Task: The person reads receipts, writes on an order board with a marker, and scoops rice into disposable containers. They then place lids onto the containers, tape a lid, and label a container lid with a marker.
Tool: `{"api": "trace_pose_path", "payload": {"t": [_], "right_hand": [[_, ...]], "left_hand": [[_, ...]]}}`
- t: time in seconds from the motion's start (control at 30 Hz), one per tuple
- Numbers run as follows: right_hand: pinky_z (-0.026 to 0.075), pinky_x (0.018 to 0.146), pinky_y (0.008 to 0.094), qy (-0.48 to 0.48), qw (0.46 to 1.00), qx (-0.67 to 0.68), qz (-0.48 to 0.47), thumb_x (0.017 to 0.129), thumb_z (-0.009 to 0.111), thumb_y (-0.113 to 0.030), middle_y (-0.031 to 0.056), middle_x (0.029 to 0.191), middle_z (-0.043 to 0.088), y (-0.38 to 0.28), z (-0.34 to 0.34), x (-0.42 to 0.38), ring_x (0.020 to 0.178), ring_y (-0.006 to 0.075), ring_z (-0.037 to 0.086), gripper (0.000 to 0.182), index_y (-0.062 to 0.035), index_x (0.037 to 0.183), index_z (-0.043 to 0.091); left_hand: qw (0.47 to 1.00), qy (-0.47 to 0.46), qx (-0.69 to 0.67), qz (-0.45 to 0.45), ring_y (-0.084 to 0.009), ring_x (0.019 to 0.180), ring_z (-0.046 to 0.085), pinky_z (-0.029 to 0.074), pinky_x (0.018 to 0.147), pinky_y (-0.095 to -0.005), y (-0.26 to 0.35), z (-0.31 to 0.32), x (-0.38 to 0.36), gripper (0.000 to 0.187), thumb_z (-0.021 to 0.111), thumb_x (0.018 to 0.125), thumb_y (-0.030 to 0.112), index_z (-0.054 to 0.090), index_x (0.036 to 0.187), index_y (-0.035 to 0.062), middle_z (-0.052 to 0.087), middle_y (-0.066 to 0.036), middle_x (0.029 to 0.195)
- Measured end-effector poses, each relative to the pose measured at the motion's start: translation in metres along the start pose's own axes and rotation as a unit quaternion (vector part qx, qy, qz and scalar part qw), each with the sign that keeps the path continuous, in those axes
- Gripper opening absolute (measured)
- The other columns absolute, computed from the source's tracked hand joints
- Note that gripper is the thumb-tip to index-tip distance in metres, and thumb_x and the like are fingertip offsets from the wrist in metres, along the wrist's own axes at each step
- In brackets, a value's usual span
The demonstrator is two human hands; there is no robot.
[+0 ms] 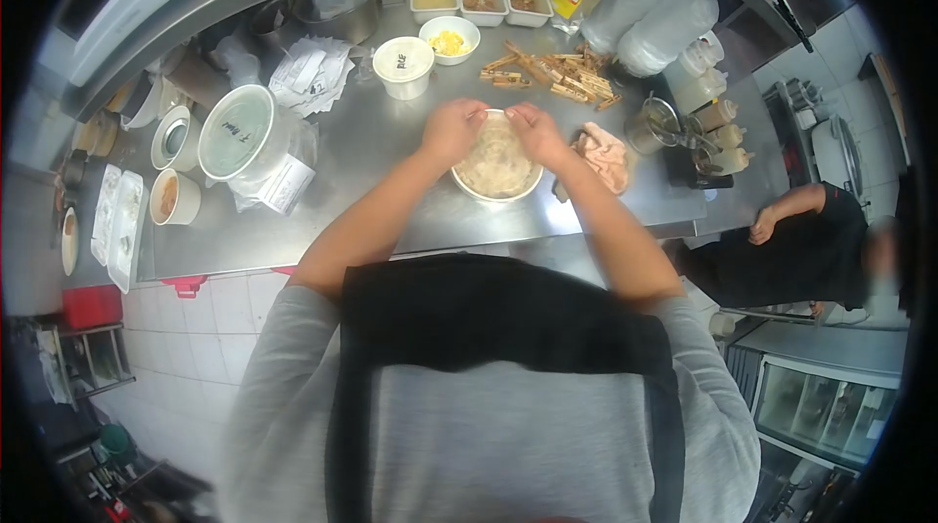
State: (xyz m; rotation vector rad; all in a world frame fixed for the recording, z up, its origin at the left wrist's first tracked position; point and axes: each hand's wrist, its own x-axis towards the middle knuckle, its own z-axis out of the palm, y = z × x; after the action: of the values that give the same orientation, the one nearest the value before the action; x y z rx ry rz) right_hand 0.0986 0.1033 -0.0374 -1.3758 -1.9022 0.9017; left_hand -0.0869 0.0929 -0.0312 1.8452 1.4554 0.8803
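A round white takeaway bowl (496,197) stands on the steel counter in front of me. A clear lid (496,156) seems to cover it, and pale brownish contents show through. My left hand (453,130) grips the bowl's far left edge, fingers bent and thumb tip near the rim. On the far right edge my right hand (536,134) grips in the same way, the two thumbs close together. My palms hide the bowl's upper sides. Just right of my right forearm lies a crumpled pinkish cloth (601,159).
Behind the bowl are a lidded tub (404,66), a small bowl with yellow food (450,40) and scattered wrapped chopsticks (562,71). A large lidded tub in a bag (237,132) stands left. Sauce bottles (725,137) line the right. A co-worker (791,239) is at far right.
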Motion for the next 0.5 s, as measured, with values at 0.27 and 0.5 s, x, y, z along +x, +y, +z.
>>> {"api": "trace_pose_path", "payload": {"t": [0.27, 0.5], "right_hand": [[0.041, 0.087, 0.0407, 0.092, 0.992, -0.056, -0.060, 0.095, 0.040, -0.023, 0.0157, 0.103, 0.061, -0.006, 0.008, -0.008, 0.099, 0.0340, 0.054, 0.031, -0.0042, 0.105, 0.063], [0.029, 0.102, 0.0469, 0.270, 0.947, -0.129, -0.115, 0.093, 0.044, -0.026, 0.0173, 0.137, 0.039, -0.050, -0.036, -0.046, 0.126, 0.0383, 0.035, 0.046, -0.0053, 0.134, 0.041]], "left_hand": [[0.989, -0.085, -0.072, -0.098, -0.0326, 0.119, 0.047, 0.034, 0.100, -0.0376, 0.004, -0.012, -0.008, 0.034, 0.044, 0.095, 0.026, 0.054, 0.123, 0.0103, 0.054, -0.016, 0.123], [0.967, 0.128, -0.076, 0.207, -0.0350, 0.134, 0.028, 0.025, 0.108, -0.0386, 0.044, -0.065, -0.029, 0.060, 0.044, 0.094, 0.034, 0.026, 0.143, 0.0044, 0.031, -0.021, 0.144]]}}
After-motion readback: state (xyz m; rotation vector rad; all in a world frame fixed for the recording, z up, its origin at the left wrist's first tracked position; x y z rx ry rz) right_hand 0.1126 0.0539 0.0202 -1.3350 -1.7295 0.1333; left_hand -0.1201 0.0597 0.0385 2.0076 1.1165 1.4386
